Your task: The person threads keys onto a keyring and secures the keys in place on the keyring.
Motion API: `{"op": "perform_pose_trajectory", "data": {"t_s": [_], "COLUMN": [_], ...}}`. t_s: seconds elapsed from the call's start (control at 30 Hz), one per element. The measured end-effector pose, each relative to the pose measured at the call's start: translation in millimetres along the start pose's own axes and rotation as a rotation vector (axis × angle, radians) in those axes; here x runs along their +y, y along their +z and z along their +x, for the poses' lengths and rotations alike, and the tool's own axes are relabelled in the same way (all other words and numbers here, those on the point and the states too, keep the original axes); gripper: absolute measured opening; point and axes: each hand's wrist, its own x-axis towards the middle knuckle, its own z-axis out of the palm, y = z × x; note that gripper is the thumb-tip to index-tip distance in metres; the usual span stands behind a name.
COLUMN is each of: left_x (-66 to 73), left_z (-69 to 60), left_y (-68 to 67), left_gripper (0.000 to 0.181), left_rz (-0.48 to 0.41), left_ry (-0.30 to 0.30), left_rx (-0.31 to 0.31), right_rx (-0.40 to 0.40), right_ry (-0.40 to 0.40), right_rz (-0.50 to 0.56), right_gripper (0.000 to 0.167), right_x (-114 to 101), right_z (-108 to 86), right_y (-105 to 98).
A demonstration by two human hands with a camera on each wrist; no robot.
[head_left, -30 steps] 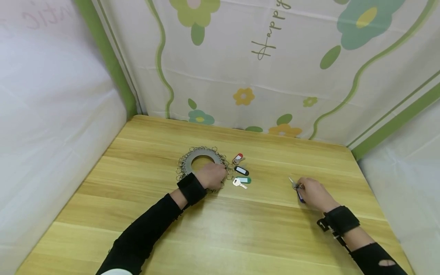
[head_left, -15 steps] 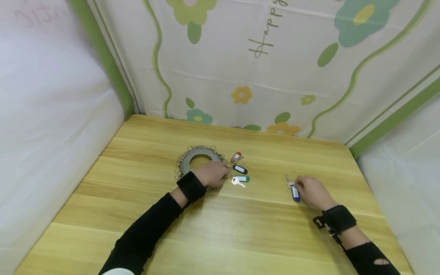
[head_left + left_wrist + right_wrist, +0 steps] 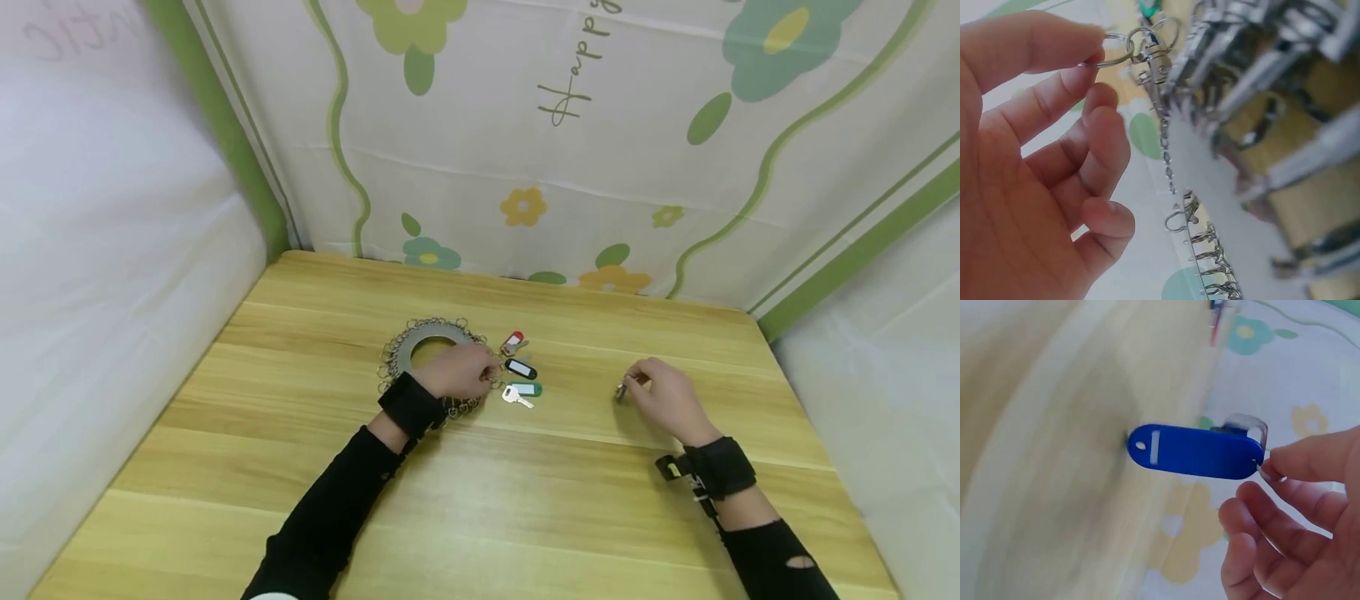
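Note:
A flat metal key ring plate [image 3: 408, 346], edged with many small clasps and split rings, lies at the left of the table. My left hand [image 3: 459, 372] reaches over its right side. In the left wrist view, thumb and forefinger pinch a small split ring [image 3: 1116, 61] linked to a clasp [image 3: 1157, 62] on the plate. My right hand [image 3: 666, 398], off to the right, pinches the ring of a blue key tag [image 3: 1188, 452], which hangs above the table. The key beside the tag is mostly hidden in the right wrist view.
Beside the plate lie a red key tag [image 3: 513, 340], a black key tag [image 3: 521, 368] and a green key tag [image 3: 529, 389] with a silver key [image 3: 516, 396]. Behind the wooden table [image 3: 555, 500] hangs a flowered cloth [image 3: 442, 167]; white cloth walls flank both sides.
My right hand has shifted left and away from me, lifting the blue key tag, which has turned edge-on to the head view. My left hand stays at the plate's right side.

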Motion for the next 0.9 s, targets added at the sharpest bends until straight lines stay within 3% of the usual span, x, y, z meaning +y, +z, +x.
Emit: {"op": "perform_pose_trajectory", "data": {"t_s": [0.23,0.63,0.77,0.9], "left_x": [1.9,3.2,2.2,-1.3], "left_z": [-2.1,2.9,2.5,1.3], "left_y": [-5.9,-5.8,-8.8,-10.1], "left_gripper": [0.016,0.029,0.030,0.032], "left_rz": [-0.049,-0.051,-0.095,-0.110], "left_ry": [0.001,0.008,-0.015,-0.015], "left_rx": [0.038,0.061,0.062,0.069], "right_rx": [-0.013,-0.145,-0.176,-0.235], "right_ry": [0.067,0.107,0.119,0.173], "right_rz": [0.233,0.874,0.988,1.007], "right_gripper": [0.015,0.026,0.026,0.027], "right_x": [-18,-59,-72,-84], "right_z": [27.3,70.9,82.7,90.0], "right_y": [17,43,47,49]}}
